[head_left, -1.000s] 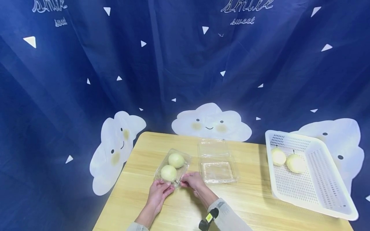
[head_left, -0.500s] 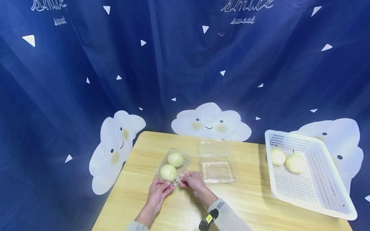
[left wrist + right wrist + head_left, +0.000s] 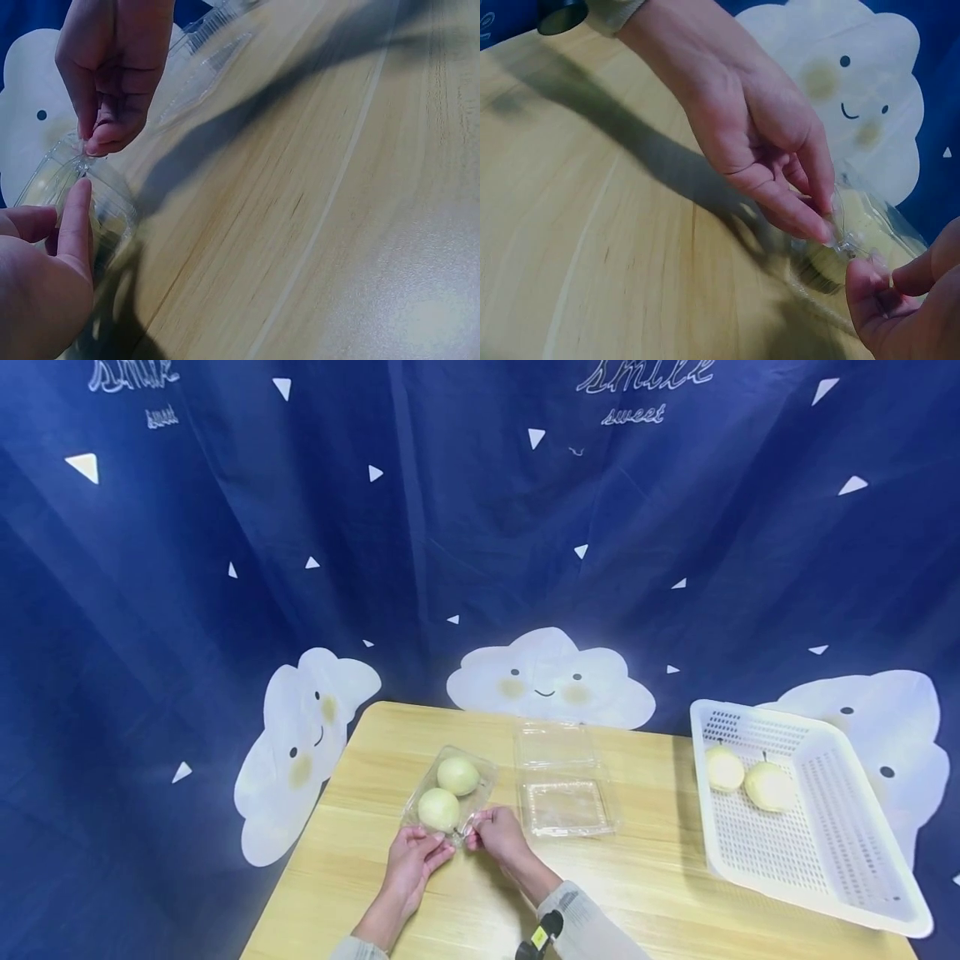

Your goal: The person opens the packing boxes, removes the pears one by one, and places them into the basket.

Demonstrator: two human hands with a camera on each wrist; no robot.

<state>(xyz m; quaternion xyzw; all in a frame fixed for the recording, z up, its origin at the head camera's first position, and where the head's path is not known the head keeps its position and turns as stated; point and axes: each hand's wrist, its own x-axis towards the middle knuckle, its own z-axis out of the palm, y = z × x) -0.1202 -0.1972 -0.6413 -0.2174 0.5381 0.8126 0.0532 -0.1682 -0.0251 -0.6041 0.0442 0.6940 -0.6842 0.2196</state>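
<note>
Two pale yellow-green pears (image 3: 438,810) sit in a clear plastic clamshell box (image 3: 483,775) on the table's left half. Its lid appears folded over them; whether it is fastened I cannot tell. My left hand (image 3: 410,867) grips the box's near edge between thumb and fingers. Close beside it, my right hand (image 3: 501,837) pinches the near right corner, as the right wrist view also shows, with thumb and finger of the right hand (image 3: 769,142) on the clear rim. Fingertips partly hide that edge.
A second clamshell box (image 3: 567,807) lies unfolded right of my hands. Farther right, a white perforated basket (image 3: 821,852) holds two more pears (image 3: 769,787). The wooden table (image 3: 645,893) ends at a blue curtain (image 3: 480,527) with cloud prints.
Both hands stay at the box's near edge, and the box and pears keep their place. My right wrist has shifted very slightly; the head view has also moved a little.
</note>
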